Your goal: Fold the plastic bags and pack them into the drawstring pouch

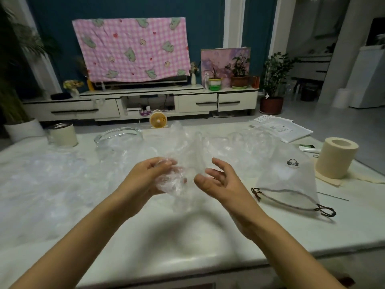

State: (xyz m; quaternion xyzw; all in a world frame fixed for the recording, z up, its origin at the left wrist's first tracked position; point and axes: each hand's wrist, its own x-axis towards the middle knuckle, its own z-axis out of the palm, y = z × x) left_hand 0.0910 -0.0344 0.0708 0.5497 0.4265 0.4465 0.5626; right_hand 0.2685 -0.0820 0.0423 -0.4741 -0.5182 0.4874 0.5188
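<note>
- Pouch [289, 174]: white mesh, flat on the table to the right, dark drawstring along its near edge. It bears a small dark logo [292, 163] with no legible words.
- Papers [281, 128], far right: print too small to read.
- Table [187, 236]: white and glossy, in a dim living room.
- Bag [175, 184]: clear, crumpled, held above mid-table.
- Left hand [145, 176]: fingers curled, gripping the bag.
- Right hand [216, 180]: fingers spread, loosely bent, just beside the bag; contact unclear.
- Loose bags [52, 174]: spread across the left and far table.
- Roll [335, 157] far right; tin [62, 134] and glass dish [118, 134] far left.
</note>
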